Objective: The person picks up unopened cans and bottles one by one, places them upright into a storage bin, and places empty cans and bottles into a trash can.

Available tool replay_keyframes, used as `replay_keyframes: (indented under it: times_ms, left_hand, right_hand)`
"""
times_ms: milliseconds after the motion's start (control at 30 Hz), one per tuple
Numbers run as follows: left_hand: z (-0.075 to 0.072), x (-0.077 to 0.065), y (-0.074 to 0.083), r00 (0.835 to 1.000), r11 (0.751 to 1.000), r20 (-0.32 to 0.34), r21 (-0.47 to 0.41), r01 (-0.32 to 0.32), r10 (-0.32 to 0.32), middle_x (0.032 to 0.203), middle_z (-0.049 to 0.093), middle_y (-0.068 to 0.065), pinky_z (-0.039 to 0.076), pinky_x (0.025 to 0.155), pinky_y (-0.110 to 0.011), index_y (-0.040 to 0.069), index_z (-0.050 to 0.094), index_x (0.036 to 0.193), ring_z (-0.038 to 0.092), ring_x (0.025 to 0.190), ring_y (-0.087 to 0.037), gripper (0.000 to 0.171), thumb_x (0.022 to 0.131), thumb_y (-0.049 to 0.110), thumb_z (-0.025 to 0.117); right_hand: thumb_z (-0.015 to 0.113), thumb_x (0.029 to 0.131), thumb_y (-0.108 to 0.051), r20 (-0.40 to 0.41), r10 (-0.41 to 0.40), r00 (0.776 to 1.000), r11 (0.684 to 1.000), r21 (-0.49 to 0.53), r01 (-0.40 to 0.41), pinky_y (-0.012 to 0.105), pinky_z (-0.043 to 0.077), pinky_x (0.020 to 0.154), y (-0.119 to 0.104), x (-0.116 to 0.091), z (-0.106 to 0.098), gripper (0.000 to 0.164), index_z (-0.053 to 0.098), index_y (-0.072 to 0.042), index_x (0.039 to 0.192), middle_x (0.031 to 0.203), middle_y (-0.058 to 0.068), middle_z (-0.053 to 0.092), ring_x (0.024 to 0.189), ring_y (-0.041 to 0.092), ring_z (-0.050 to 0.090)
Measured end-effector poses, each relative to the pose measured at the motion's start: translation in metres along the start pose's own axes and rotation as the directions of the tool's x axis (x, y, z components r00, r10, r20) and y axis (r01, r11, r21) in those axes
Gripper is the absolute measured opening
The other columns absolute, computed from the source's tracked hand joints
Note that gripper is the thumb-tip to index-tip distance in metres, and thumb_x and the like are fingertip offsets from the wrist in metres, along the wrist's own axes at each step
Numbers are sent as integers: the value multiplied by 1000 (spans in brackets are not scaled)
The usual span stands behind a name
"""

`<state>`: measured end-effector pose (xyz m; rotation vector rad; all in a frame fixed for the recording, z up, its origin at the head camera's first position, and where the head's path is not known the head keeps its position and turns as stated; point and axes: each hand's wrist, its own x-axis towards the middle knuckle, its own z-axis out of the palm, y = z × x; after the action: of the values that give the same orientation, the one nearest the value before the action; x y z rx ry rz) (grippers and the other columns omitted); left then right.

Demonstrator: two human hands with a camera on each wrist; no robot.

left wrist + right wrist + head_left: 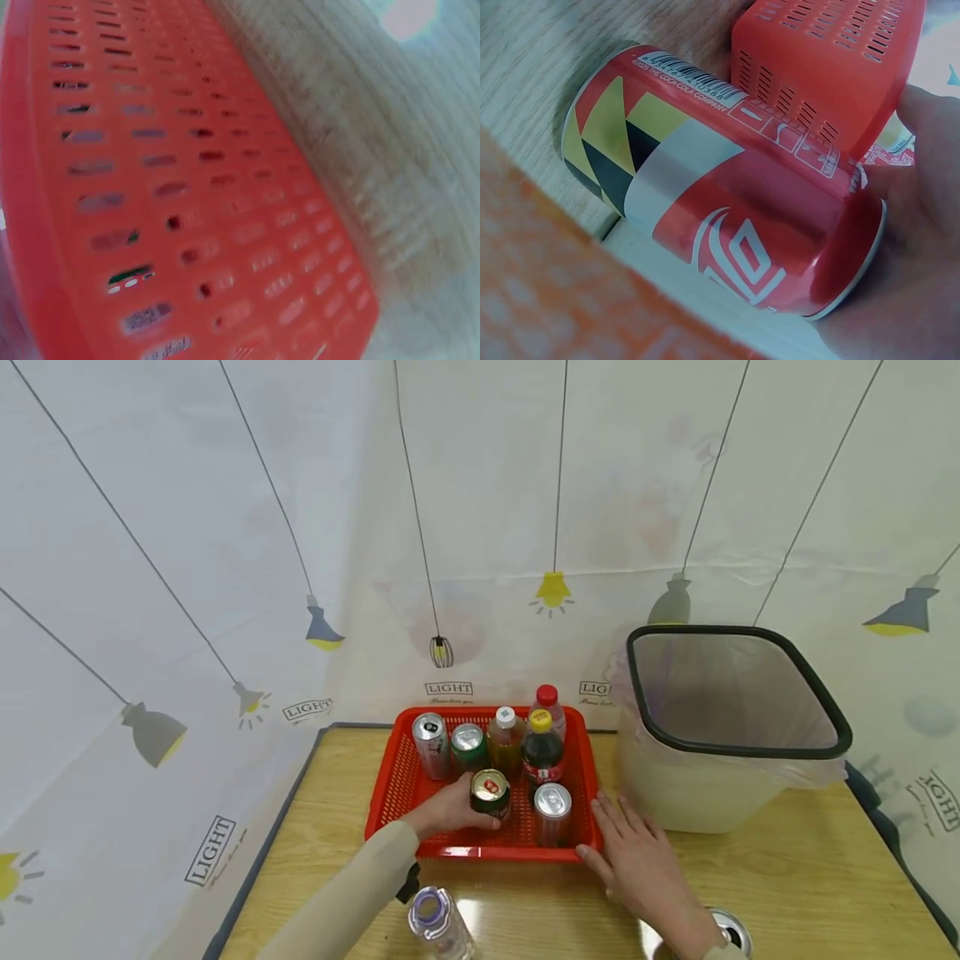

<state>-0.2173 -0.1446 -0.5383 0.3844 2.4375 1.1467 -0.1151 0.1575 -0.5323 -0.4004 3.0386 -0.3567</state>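
Left hand (pixel 453 808): gripped the dark can (pixel 491 802) inside the red basket (pixel 517 855).
Right hand (pixel 637 860): lay apart, fingers straight against the basket.
Dark can: handling step, I judged; next move seemed to need clearance.
Basket: held cans (pixel 431 752), bottles (pixel 506 747) around left hand.
Bin (pixel 750 749): beyond right hand, bottom hidden.

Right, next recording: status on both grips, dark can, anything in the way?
Left grip holds dark can, in basket. Right grip open at basket's right edge. Green can, cola bottle crowd dark can.
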Motion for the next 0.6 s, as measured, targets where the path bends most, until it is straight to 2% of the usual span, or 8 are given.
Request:
replay_keyframes:
  times_ms: [133,300,467,600]
  left_hand:
    - [4,3,-2,1000,999,-16,27,-26,27,129,63,-14,44,112,-50,-4,45,139,60,121,-29,72,83,14,87]
    - [7,10,-2,997,996,-32,45,-72,73,127,63,-15,44,110,-51,-5,46,139,60,120,-30,70,84,12,86]
    - [12,20,-3,998,997,-57,68,-38,41,127,62,-17,44,110,-50,-6,46,136,59,120,-31,68,84,12,86]
    - [15,26,-3,998,995,-63,98,-21,27,126,63,-20,45,109,-52,-6,48,132,60,120,-34,62,85,12,85]
  right_hand:
    - [48,102,-64,5,0,1000,1000,-1,0,70,28,115,1,0,0,82,44,-3,156,165,17,34,151,44,30]
    - [51,103,-59,-28,-15,999,1000,-12,15,68,31,114,1,-1,-1,77,46,-3,155,164,17,37,150,43,33]
    - [55,103,-55,-71,-38,997,999,-12,37,67,33,113,0,-3,0,74,48,-2,154,163,17,39,149,43,35]
    - [57,103,-54,-76,-34,997,999,-14,33,68,33,113,0,-3,0,73,48,-2,153,162,17,40,149,43,36]
